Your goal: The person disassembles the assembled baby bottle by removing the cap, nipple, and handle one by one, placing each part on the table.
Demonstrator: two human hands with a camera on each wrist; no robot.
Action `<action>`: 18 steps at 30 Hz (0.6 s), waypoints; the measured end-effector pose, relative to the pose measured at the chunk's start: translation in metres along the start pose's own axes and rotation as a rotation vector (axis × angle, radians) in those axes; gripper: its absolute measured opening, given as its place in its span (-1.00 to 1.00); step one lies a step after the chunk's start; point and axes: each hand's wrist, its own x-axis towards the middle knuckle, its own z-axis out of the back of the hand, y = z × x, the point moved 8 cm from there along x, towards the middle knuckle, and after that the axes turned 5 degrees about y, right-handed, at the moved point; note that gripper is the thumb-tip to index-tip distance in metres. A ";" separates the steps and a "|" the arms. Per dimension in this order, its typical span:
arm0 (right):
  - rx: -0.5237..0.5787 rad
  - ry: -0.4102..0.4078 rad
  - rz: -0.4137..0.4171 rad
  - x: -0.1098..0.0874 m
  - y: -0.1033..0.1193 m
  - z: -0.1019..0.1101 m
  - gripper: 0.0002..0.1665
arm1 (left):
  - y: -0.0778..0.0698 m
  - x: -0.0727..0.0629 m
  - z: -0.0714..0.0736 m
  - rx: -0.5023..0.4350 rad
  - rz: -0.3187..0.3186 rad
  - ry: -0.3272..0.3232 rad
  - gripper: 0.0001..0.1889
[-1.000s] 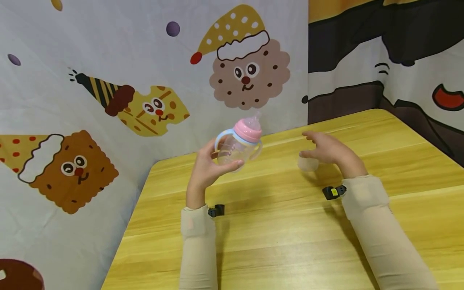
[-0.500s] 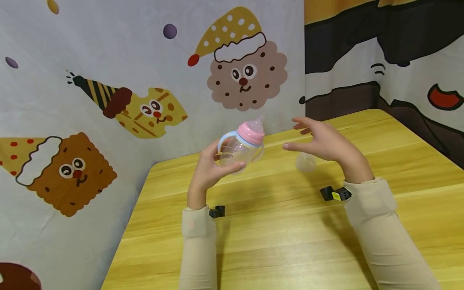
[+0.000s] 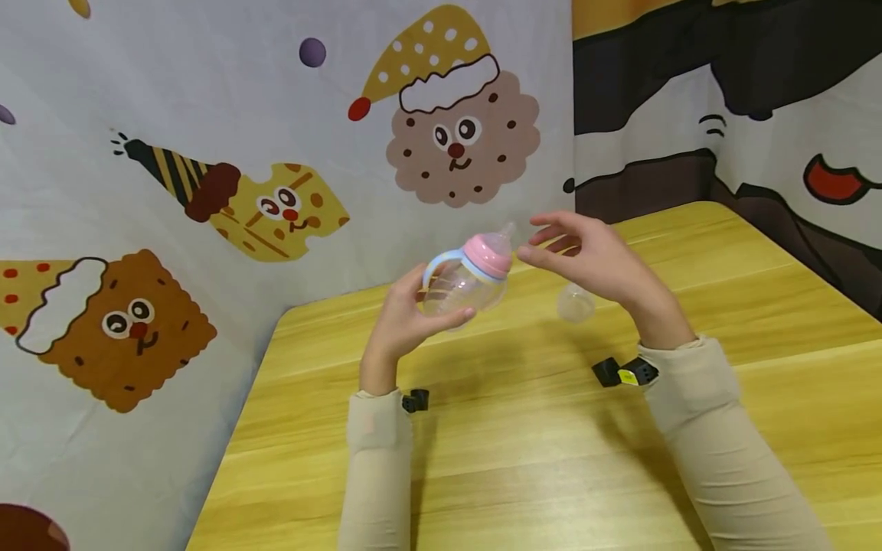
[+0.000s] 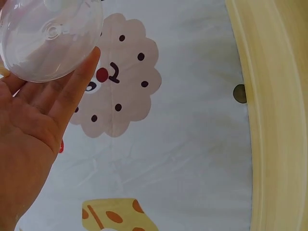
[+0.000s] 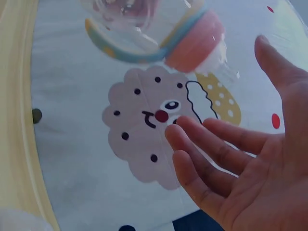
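Note:
My left hand grips a clear baby bottle by its body and holds it tilted over the table, nipple up to the right. The bottle has a pink collar, a clear nipple and blue side handles. In the left wrist view the bottle's round base lies against my fingers. My right hand is just right of the nipple, fingers spread loosely and holding nothing. The right wrist view shows that hand's palm and fingers below the nipple, apart from it. A clear domed cap sits on the table below my right hand.
The wood-grain table runs under both arms, its far edge close behind the bottle. A white cloth printed with cartoon biscuits and cheese hangs along the left and back, and a dark-patterned one at the right.
My right hand has moved left and up from beside the cap toward the nipple. The bottle in my left hand has shifted slightly right and tipped further right. The cap stays on the table.

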 end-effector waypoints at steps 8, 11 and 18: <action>0.024 -0.005 -0.033 0.006 -0.003 -0.014 -0.27 | -0.002 0.004 -0.010 0.060 -0.008 0.018 -0.36; 0.015 -0.003 -0.035 0.008 -0.004 -0.018 -0.35 | -0.003 0.005 -0.013 0.083 -0.007 0.025 -0.37; 0.024 -0.016 -0.082 0.011 -0.011 -0.024 -0.32 | -0.004 0.007 -0.020 0.091 -0.018 0.050 -0.36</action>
